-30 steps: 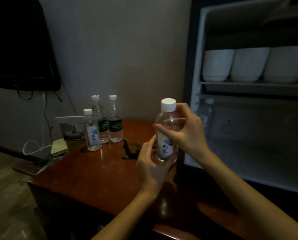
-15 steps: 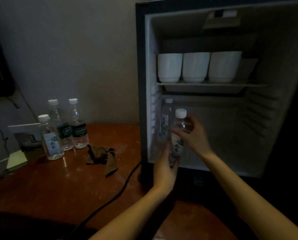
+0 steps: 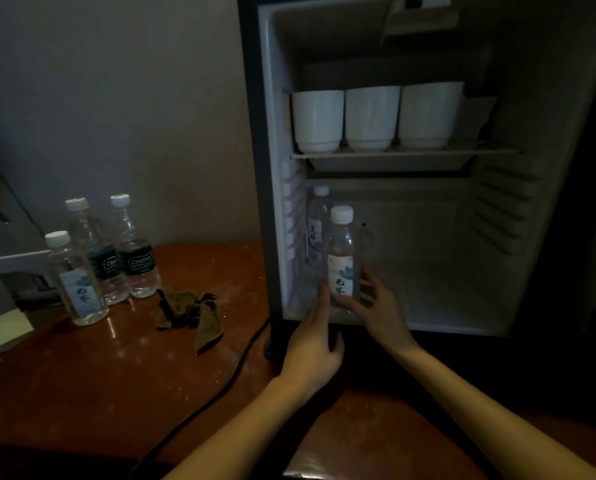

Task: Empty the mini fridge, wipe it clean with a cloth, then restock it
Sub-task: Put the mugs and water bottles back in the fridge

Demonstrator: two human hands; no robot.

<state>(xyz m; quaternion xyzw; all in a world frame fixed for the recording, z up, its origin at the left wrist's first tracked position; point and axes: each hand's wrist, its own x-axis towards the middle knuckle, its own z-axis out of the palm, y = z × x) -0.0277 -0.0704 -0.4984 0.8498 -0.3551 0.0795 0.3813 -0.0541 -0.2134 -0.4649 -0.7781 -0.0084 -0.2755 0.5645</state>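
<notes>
The mini fridge (image 3: 549, 237) stands open on a brown table. At the front left of its floor stands a small water bottle (image 3: 340, 258) with a white label. My left hand (image 3: 315, 341) touches its lower left side. My right hand (image 3: 379, 310) cups its base from the right, fingers curled around it. A second bottle (image 3: 318, 220) stands just behind it. Three white cups (image 3: 372, 116) sit on the upper shelf. A brown cloth (image 3: 192, 313) lies crumpled on the table, left of the fridge.
Three more water bottles (image 3: 106, 258) stand on the table (image 3: 81, 375) at the left, near the wall. A black cable (image 3: 199, 403) runs from the fridge's front corner toward the near edge. A small pad and a socket plate sit at the far left.
Both hands carried the bottle from above the table into the fridge and lowered it to the floor. My right hand slid from the neck down to the base.
</notes>
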